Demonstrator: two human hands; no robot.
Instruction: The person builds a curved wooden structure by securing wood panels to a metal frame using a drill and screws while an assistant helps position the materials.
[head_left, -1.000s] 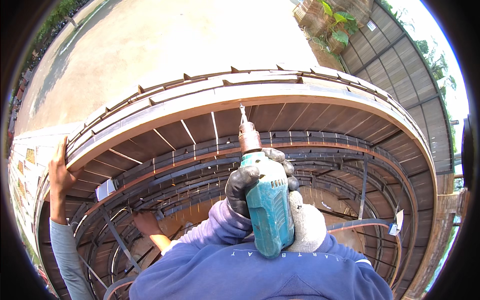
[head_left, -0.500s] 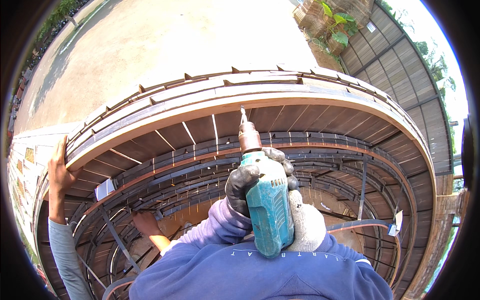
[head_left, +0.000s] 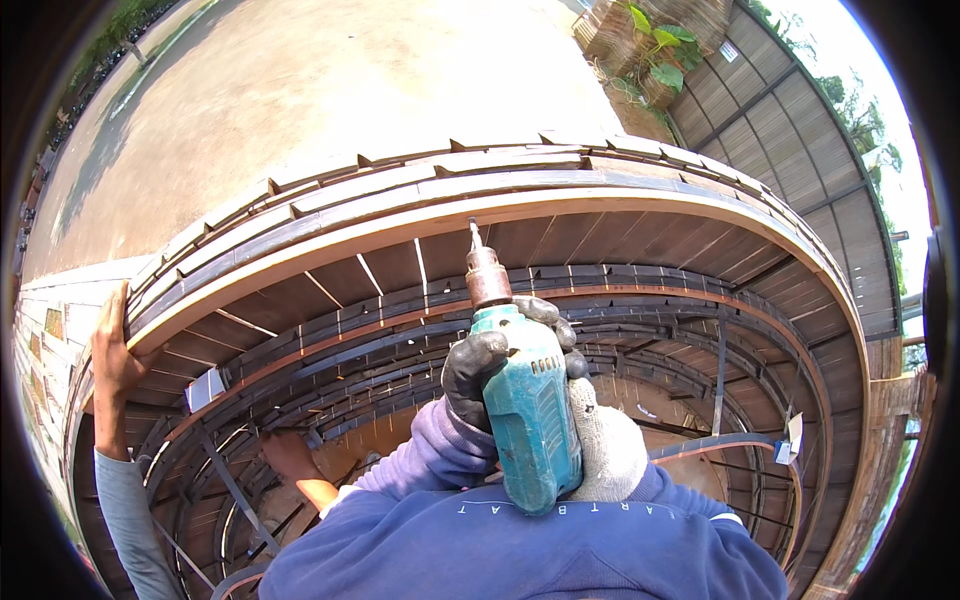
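A teal power drill (head_left: pixel 532 415) points away from me, held in both hands. My left hand (head_left: pixel 468 375), in a dark-coated glove, wraps round the left side of its body behind the chuck (head_left: pixel 487 278). My right hand (head_left: pixel 603 440), gloved in white with dark fingertips, closes round the right side, fingers over the top. The thin drill bit (head_left: pixel 475 236) meets the inner face of a curved light-wood strip (head_left: pixel 380 222); I cannot tell how deep its tip sits. The trigger is hidden.
At the left, another person's bare hand (head_left: pixel 118 350) grips the strip's end. A co-worker's second hand (head_left: pixel 288 455) is lower, near the inner rings. Curved tiers of dark slats (head_left: pixel 640 290) surround me, with a metal strut (head_left: pixel 720 375) at the right. Sandy ground (head_left: pixel 330 80) lies beyond.
The whole view has shifted slightly, so the drill and strip appear a little left and lower. Both hands keep their hold on the drill, and the bit is still at the strip.
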